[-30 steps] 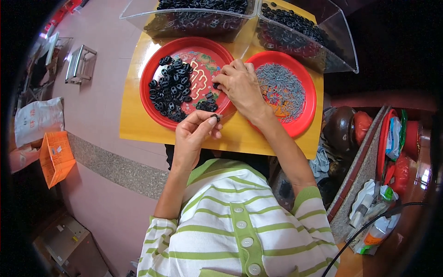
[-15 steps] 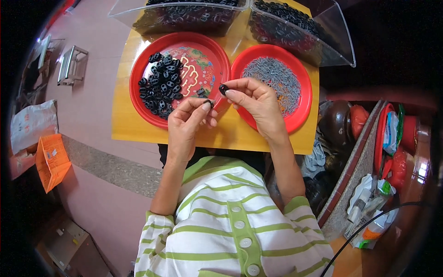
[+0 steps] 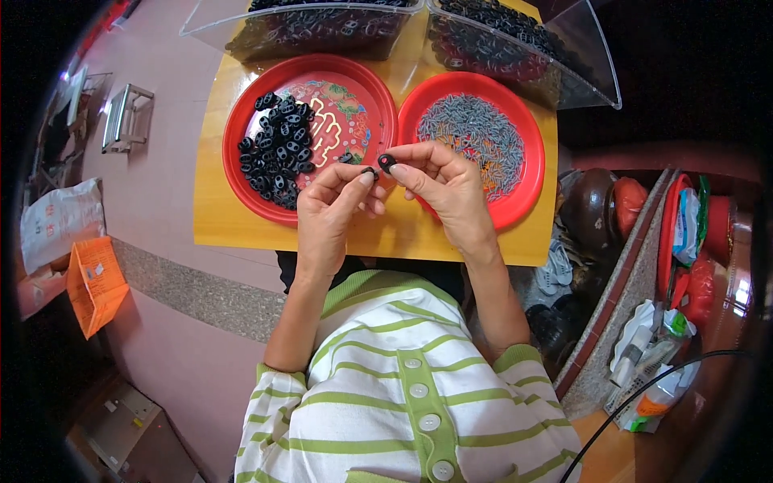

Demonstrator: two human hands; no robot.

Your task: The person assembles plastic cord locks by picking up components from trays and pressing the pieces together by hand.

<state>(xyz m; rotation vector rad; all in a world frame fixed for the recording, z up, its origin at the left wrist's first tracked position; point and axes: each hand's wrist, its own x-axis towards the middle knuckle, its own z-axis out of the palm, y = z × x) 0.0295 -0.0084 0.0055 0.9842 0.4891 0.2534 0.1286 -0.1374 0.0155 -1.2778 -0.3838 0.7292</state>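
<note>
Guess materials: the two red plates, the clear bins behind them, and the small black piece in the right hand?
Red plates: likely glossy plastic or melamine, going by their even sheen and the printed pattern on the left one. Clear bins: probably acrylic, transparent with sharp flat walls. Small black piece in right hand: seemingly moulded plastic, dark; too small to be sure.

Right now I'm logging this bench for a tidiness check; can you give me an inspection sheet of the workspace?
Surface: small yellow table, mostly covered by trays.
Job's things: left red tray with black ring parts; right red tray with small grey pieces; two clear bins of black parts behind.
Clutter: orange box and white bag on the floor.
Grip: left hand and right hand each pinch a small black part.
Cables: black cable, lower right.
Surroundings: pink floor, crowded shelf at right.
</note>
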